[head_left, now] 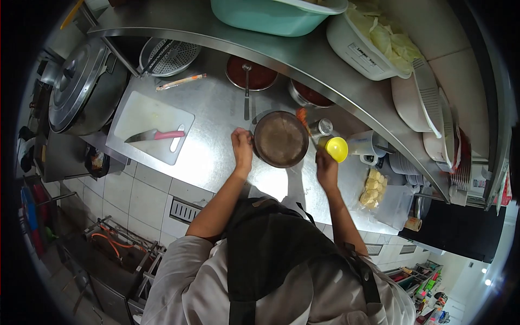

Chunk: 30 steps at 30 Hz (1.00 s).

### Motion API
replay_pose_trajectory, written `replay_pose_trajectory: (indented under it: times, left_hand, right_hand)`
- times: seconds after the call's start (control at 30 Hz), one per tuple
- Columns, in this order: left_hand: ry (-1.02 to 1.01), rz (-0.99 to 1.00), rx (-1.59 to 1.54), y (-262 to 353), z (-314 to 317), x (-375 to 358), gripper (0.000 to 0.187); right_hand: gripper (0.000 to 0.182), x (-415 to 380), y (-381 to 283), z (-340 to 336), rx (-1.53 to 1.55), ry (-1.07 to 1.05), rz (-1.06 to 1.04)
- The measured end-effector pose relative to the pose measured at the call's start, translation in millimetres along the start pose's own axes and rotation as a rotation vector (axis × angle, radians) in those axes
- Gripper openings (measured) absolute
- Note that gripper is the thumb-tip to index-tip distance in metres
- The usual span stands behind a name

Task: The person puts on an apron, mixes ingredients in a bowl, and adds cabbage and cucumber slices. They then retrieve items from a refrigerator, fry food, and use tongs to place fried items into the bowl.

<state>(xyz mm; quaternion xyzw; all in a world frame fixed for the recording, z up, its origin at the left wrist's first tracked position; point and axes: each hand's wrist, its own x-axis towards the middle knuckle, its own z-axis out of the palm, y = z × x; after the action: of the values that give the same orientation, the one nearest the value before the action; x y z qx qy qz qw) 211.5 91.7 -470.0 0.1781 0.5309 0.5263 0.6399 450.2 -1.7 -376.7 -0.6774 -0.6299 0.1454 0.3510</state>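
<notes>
1. Round dark metal pan (281, 138) sits on the steel surface (216, 119), between both hands.
2. Left hand (241, 147): fingers curled at the pan's left rim, touching it.
3. Right hand (326, 165): fingers closed around a yellow-capped bottle (333, 148), just right of the pan.
4. Surface also carries a white cutting board (141, 116) with a pink-handled knife (154, 135); a steel shelf (303, 57) runs above, tiled floor below.

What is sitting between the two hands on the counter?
In the head view, a round dark pan lies between them: the left hand touches its rim, and the right hand holds a yellow cup.
</notes>
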Motion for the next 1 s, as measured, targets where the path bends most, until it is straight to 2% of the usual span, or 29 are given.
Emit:
replay_pose_trajectory:
  times: [0.07, 0.1, 0.13, 0.17, 0.2, 0.27, 0.3, 0.33, 0.37, 0.4, 0.47, 0.53, 0.6, 0.63, 0.7, 0.8, 0.83, 0.9, 0.93, 1.0]
  left_hand:
    - [-0.040, -0.039, 0.076, -14.2, -9.1, -7.4, 0.053]
    - [-0.100, 0.047, 0.234, -18.9, -9.7, -8.0, 0.046]
    - [-0.162, 0.132, 0.392, -18.7, -8.1, -11.1, 0.040]
    - [-0.116, 0.270, 0.437, -19.3, -3.4, -14.1, 0.033]
    - [-0.114, 0.272, 0.437, -15.9, -3.9, -14.4, 0.033]
    - [-0.165, 0.326, 0.648, -3.9, -3.7, -15.5, 0.034]
    - [-0.162, 0.329, 0.645, 3.1, -3.3, -13.8, 0.034]
    - [-0.239, 0.117, 0.716, 13.9, -2.1, -13.9, 0.037]
    - [-0.314, -0.100, 0.781, 21.8, -1.9, -16.2, 0.039]
    - [-0.311, -0.099, 0.777, 28.3, -0.9, -21.2, 0.039]
    - [-0.421, -0.177, 0.602, 35.2, 0.6, -31.9, 0.044]
    - [-0.422, -0.147, 0.562, 22.7, -1.6, -29.0, 0.045]
    - [-0.429, -0.118, 0.524, 17.6, -0.6, -29.2, 0.045]
    - [-0.414, -0.131, 0.505, 18.5, 1.4, -30.6, 0.046]
    - [-0.399, -0.137, 0.483, 19.1, 5.7, -28.9, 0.048]
    - [-0.350, -0.075, 0.445, 15.7, 8.8, -23.3, 0.048]
    - [-0.333, -0.051, 0.461, 17.2, 10.6, -21.4, 0.050]
    - [-0.309, -0.027, 0.469, 24.2, 14.8, -17.6, 0.052]
    - [-0.302, -0.033, 0.530, 30.8, 17.1, -16.9, 0.053]
    - [-0.297, -0.045, 0.591, 32.6, 18.6, -10.9, 0.054]
  right_hand:
    - [0.037, -22.6, -10.8, 2.6, -0.531, -0.248, -0.050]
    - [0.043, -30.6, -13.7, 5.1, -0.559, -0.284, -0.055]
    - [0.042, -35.5, -16.0, 7.0, -0.521, -0.303, -0.062]
    - [0.040, -39.9, -18.2, 6.3, -0.448, -0.287, 0.008]
    - [0.038, -40.5, -19.9, 6.0, -0.376, -0.268, 0.073]
    - [0.031, -36.8, -9.1, 5.8, -0.065, -0.071, -0.033]
    - [0.027, -37.9, -4.7, 2.7, 0.099, -0.113, 0.260]
    - [0.018, -31.2, -0.8, 4.1, 0.437, -0.041, 0.452]
    - [0.017, -20.4, -2.5, -3.2, 0.582, -0.040, 0.515]
    - [0.019, -6.1, -3.0, -12.8, 0.728, -0.039, 0.576]
    - [0.023, 29.4, -2.4, -23.6, 0.720, -0.010, 0.566]
    - [0.027, 78.4, 8.7, -34.2, 0.102, -0.085, 0.329]
    - [0.028, 121.4, 6.5, -29.7, -0.416, 0.076, 0.044]
    - [0.028, 138.3, 14.4, -23.7, -0.419, 0.078, 0.044]
    - [0.024, 163.7, 40.5, -7.1, -0.675, 0.038, -0.091]
    - [0.023, 178.1, 72.0, 5.2, -0.714, -0.079, -0.182]
    - [0.023, 176.5, 61.0, -1.8, -0.717, -0.083, -0.191]
    - [0.020, 158.0, 25.6, -25.1, 0.644, -0.225, 0.621]
    - [0.020, 145.9, 25.0, -25.1, 0.639, -0.232, 0.620]
    - [0.021, 115.7, 28.7, -26.4, 0.719, -0.082, 0.573]
